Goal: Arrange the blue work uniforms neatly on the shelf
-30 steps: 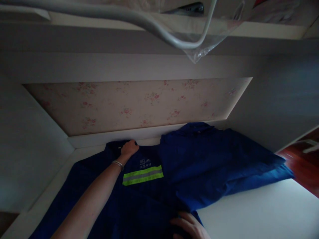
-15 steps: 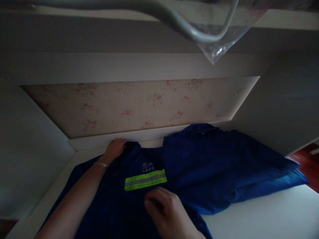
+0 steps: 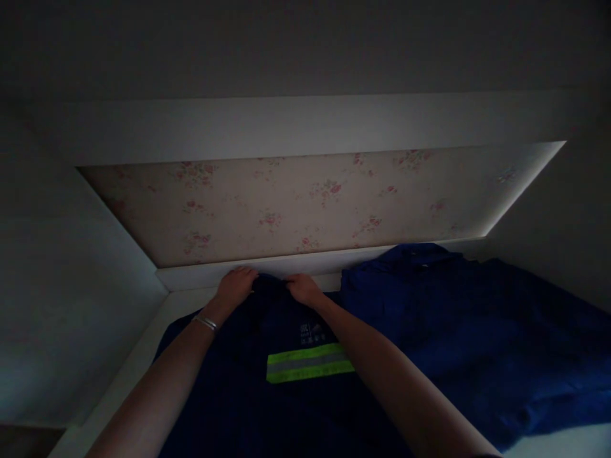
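Note:
A dark blue work jacket (image 3: 267, 407) lies flat on a white surface, with a yellow-green and grey reflective stripe (image 3: 309, 364) and a small white logo above it. My left hand (image 3: 235, 284), with a thin bracelet on the wrist, grips the jacket's collar at the far edge. My right hand (image 3: 302, 287) holds the same collar just to the right. The collar sits against the white ledge under the back panel.
A second, brighter blue garment (image 3: 477, 331) lies heaped to the right, touching the jacket. A floral-patterned panel (image 3: 310, 197) in a white frame rises behind. White side walls close in left (image 3: 62, 305) and right. The scene is dim.
My right hand has moved from the jacket's lower front up to the collar, beside my left hand. The view has tilted down and shifted; the overhead bar and plastic bag have left the frame.

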A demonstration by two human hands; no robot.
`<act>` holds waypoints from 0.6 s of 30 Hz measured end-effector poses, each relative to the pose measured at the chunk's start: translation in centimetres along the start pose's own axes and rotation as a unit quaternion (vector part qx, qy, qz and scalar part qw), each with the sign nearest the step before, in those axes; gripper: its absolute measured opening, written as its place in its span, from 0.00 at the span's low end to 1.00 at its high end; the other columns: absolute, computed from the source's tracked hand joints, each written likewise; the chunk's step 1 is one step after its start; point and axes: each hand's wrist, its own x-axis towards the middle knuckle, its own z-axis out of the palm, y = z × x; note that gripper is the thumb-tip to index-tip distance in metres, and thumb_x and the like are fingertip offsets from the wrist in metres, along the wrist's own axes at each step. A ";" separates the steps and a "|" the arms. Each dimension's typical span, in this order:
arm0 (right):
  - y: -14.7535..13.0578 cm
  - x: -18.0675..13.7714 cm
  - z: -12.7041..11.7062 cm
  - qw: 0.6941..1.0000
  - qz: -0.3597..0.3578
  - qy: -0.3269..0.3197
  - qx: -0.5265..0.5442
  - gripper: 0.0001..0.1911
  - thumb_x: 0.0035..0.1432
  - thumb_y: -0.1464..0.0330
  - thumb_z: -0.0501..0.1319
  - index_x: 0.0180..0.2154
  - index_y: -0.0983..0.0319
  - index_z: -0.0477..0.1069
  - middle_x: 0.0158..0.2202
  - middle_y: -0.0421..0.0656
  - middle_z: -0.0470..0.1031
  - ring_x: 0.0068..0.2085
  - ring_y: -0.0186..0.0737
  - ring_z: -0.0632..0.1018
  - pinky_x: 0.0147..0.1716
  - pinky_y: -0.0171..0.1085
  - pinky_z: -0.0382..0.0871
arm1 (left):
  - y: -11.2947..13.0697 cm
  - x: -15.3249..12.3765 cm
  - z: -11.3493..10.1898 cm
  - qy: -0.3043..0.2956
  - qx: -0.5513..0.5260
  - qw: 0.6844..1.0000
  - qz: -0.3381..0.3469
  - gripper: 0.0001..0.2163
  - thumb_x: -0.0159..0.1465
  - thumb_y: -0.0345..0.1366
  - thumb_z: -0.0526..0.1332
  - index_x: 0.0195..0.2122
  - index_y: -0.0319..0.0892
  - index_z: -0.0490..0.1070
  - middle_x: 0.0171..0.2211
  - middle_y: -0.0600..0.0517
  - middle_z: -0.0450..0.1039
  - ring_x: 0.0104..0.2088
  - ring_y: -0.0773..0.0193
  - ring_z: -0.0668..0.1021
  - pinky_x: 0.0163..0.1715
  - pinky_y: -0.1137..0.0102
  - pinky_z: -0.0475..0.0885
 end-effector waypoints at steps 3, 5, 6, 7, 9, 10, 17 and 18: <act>0.7 0.6 -0.3 1.000 -0.023 -0.011 0.010 0.15 0.65 0.61 0.59 0.49 0.63 0.71 0.50 0.46 0.74 0.49 0.45 0.76 0.49 0.50 0.71 | 0.6 0.6 0.2 0.010 0.008 0.999 -0.030 0.11 0.67 0.40 0.58 0.45 0.40 0.72 0.46 0.47 0.74 0.49 0.57 0.75 0.50 0.55 0.70; 0.8 0.1 -0.3 0.999 -0.036 -0.009 0.012 0.17 0.66 0.60 0.58 0.52 0.63 0.69 0.51 0.48 0.73 0.50 0.46 0.76 0.51 0.52 0.70 | 1.5 0.6 0.1 0.025 0.011 0.998 -0.059 0.12 0.68 0.41 0.56 0.43 0.39 0.73 0.44 0.47 0.75 0.48 0.56 0.76 0.49 0.55 0.71; 0.7 -0.6 -0.4 0.999 -0.045 -0.008 0.013 0.19 0.67 0.61 0.57 0.54 0.64 0.68 0.52 0.49 0.73 0.51 0.47 0.75 0.53 0.53 0.68 | 2.0 0.4 -0.1 0.036 0.012 0.997 -0.073 0.13 0.69 0.42 0.54 0.43 0.38 0.72 0.44 0.45 0.74 0.48 0.55 0.75 0.49 0.54 0.71; 0.6 -1.6 -0.4 0.998 -0.058 -0.007 0.013 0.20 0.67 0.61 0.57 0.56 0.65 0.66 0.54 0.51 0.72 0.53 0.48 0.74 0.54 0.52 0.66 | 2.5 0.1 -0.3 0.048 0.010 0.995 -0.084 0.14 0.70 0.41 0.53 0.45 0.37 0.72 0.46 0.43 0.74 0.50 0.52 0.75 0.49 0.53 0.70; 0.3 -4.2 -1.0 0.996 -0.086 -0.009 0.018 0.24 0.66 0.63 0.57 0.60 0.65 0.63 0.57 0.52 0.71 0.57 0.48 0.72 0.57 0.48 0.63 | 3.6 -1.3 -0.8 0.069 0.001 0.993 -0.097 0.17 0.70 0.39 0.50 0.52 0.35 0.69 0.51 0.38 0.71 0.52 0.46 0.73 0.49 0.51 0.69; 0.2 -5.9 -1.5 0.995 -0.099 -0.013 0.022 0.25 0.65 0.63 0.58 0.60 0.64 0.63 0.57 0.51 0.71 0.57 0.47 0.72 0.57 0.45 0.63 | 4.2 -2.4 -1.1 0.074 -0.008 0.992 -0.097 0.18 0.70 0.39 0.49 0.54 0.34 0.67 0.53 0.36 0.70 0.53 0.45 0.72 0.50 0.51 0.69; 7.4 -21.3 -9.7 0.996 -0.011 0.045 0.080 0.19 0.66 0.57 0.51 0.36 0.61 0.75 0.30 0.41 0.79 0.27 0.36 0.77 0.27 0.34 0.69 | 11.1 -17.5 -1.6 0.084 -0.118 0.989 -0.026 0.18 0.68 0.47 0.50 0.54 0.50 0.71 0.55 0.49 0.73 0.53 0.55 0.75 0.55 0.60 0.71; 9.9 -24.0 -11.2 0.990 0.034 0.097 0.092 0.22 0.66 0.54 0.50 0.34 0.62 0.74 0.27 0.42 0.77 0.25 0.36 0.75 0.25 0.35 0.68 | 12.7 -20.0 -1.5 0.110 -0.141 0.984 -0.023 0.18 0.67 0.48 0.51 0.55 0.54 0.70 0.55 0.51 0.73 0.53 0.54 0.76 0.54 0.59 0.73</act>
